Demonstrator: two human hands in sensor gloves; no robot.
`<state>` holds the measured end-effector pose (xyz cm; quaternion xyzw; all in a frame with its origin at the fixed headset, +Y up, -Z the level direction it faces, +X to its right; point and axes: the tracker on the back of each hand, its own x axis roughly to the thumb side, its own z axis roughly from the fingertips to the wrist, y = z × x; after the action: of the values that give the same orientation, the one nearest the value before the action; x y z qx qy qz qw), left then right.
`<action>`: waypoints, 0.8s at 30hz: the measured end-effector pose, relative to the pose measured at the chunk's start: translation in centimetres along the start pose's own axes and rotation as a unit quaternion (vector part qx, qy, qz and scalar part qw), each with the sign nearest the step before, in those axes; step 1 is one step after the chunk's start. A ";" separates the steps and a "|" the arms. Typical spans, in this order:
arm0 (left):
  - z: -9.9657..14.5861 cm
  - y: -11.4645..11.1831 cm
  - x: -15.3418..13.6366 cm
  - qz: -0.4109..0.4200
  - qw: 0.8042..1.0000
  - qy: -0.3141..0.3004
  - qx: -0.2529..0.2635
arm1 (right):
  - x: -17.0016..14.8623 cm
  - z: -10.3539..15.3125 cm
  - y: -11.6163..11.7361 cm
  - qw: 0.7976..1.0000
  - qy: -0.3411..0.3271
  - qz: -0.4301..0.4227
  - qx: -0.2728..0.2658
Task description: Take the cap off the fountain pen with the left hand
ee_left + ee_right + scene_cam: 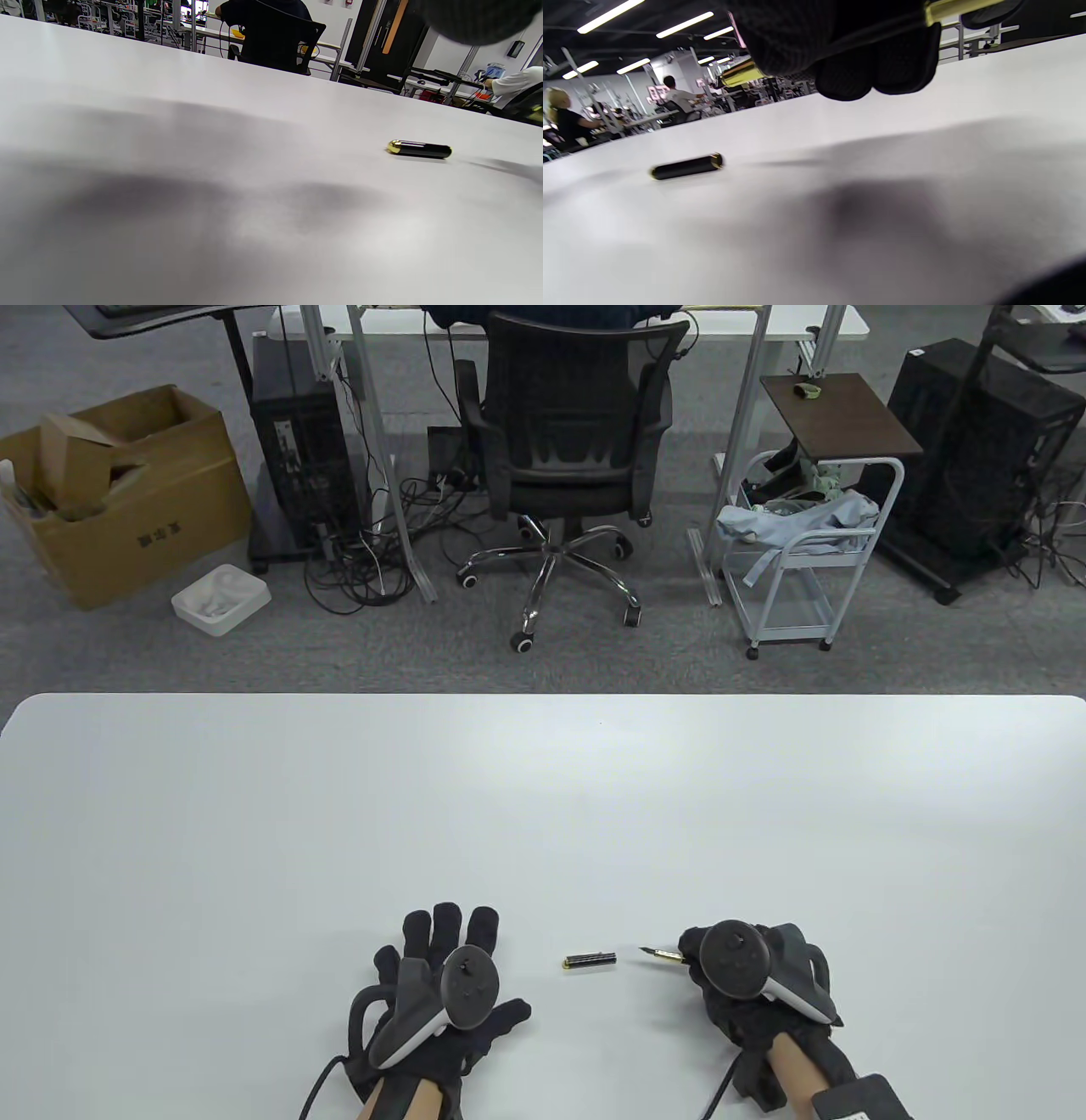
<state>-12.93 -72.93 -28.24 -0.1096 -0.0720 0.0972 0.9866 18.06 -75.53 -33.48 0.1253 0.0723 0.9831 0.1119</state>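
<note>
Looking down from the table view, the fountain pen cap (590, 960) lies alone on the white worktop (543, 814) between the hands. The left hand (441, 993) rests flat, fingers spread, its grip holding nothing. The right hand (747, 976) grips the fountain pen (662, 955), nib pointing at the cap. Left wrist view shows the cap lying untouched; right wrist view shows curled fingers (874, 72) around the pen.

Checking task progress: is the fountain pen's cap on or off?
Off. The cap lies alone on the table; the right hand holds the pen, nib bare.
</note>
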 end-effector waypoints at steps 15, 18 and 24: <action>-0.1 -0.4 -0.1 0.007 1.000 -0.007 -0.026 | -0.2 -2.2 2.3 0.994 -0.003 0.104 0.028; -0.1 -0.4 -0.1 0.005 1.000 -0.007 -0.027 | 0.0 -2.1 2.4 0.993 -0.003 0.116 0.028; -0.1 -0.5 0.0 -0.001 0.999 -0.006 -0.032 | 0.4 -1.7 1.5 0.992 -0.005 0.118 0.053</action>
<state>-12.83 -73.48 -28.26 -0.1409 -0.0810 0.0943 0.9822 16.95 -77.10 -34.81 0.1435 0.1082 0.9837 -0.0113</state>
